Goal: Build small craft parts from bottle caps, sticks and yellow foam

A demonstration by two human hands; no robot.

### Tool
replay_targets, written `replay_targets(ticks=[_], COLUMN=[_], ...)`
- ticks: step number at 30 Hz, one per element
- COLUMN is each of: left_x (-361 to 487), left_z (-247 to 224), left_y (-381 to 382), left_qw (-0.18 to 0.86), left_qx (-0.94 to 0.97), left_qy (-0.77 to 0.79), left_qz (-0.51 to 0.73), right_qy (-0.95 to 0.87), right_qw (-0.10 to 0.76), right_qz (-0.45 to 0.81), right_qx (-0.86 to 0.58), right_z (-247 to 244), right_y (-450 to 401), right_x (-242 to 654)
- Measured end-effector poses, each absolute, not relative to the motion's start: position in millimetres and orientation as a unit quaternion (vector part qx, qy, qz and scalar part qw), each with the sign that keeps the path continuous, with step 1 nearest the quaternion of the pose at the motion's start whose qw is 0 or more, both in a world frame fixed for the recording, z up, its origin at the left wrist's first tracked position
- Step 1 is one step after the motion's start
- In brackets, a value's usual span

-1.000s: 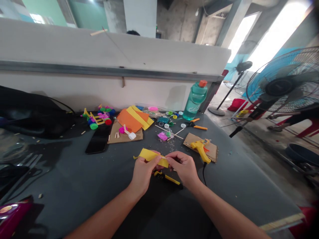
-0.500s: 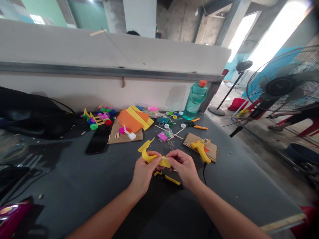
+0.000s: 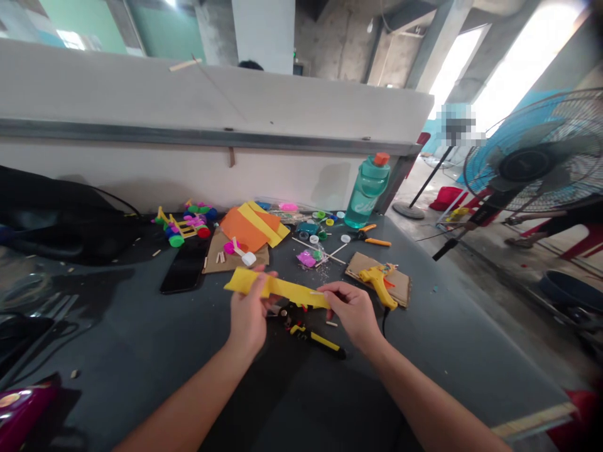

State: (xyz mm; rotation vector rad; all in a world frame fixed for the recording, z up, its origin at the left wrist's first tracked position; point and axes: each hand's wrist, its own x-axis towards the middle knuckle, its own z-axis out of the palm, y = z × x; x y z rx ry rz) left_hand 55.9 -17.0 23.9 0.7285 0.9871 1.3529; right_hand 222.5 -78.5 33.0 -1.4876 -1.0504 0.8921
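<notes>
A yellow strip (image 3: 294, 292), paper or felt, is stretched out between my two hands above the dark table. My left hand (image 3: 249, 314) is closed on its left part, thumb on top. At the strip's right end my right hand (image 3: 351, 311) pinches it, together with a short pale stick (image 3: 318, 293) lying along the edge. Beneath the strip lies a tool with black and yellow handles (image 3: 320, 342), partly hidden by the strip and my left hand. A small pale stick piece (image 3: 331, 324) rests on the table beside my right hand.
A yellow glue gun (image 3: 377, 279) lies on cardboard at right, its cord trailing forward. Orange-handled pliers (image 3: 374, 236) and a teal bottle (image 3: 367, 191) are behind it. Orange and yellow sheets (image 3: 249, 229), a phone (image 3: 183, 270) and a colourful wheeled model (image 3: 183, 226) are further left.
My left hand has moved left, away from my right hand. The yellow strip, curled before, is now drawn out nearly straight. More of the tool underneath shows.
</notes>
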Motion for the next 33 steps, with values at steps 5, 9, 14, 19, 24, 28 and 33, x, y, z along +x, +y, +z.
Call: replay_targets(ticks=[5,9,14,19,24,28,33], left_x=[31.1,33.1,49.7,53.7,55.2,57.1,58.5], left_z=[44.3,64.1,59.6,51.6,48.9,49.0,53.0], left_y=[-1.9,-20.3,-35.2,-34.9,-33.5,-32.8,-34.7], left_qw=[0.266,0.28,0.481,0.557,0.572,0.604,0.59], left_qx=[0.551,0.773,0.756,0.694,0.67,0.639,0.651], left_qy=[0.428,0.332,0.346,0.373,0.373,0.374,0.38], left_qz=[0.665,0.462,0.278,0.261,0.292,0.295,0.29], right_qy=[-0.51,-0.594,-0.623,-0.601,-0.474,-0.44,-0.425], right_qw=[0.469,0.424,0.419,0.454,0.54,0.541,0.548], right_qz=[0.36,0.331,0.317,0.323,0.452,0.51,0.507], right_qx=[-0.625,-0.598,-0.58,-0.573,-0.529,-0.504,-0.511], right_z=[31.3,31.5,34.3,34.7,34.6,35.3,35.4], right_y=[-76.1,-79.0,-82.4,-84.6,-82.1,-80.7,-82.1], right_x=[229.1,224.7,221.9,221.8,217.5,215.6,216.2])
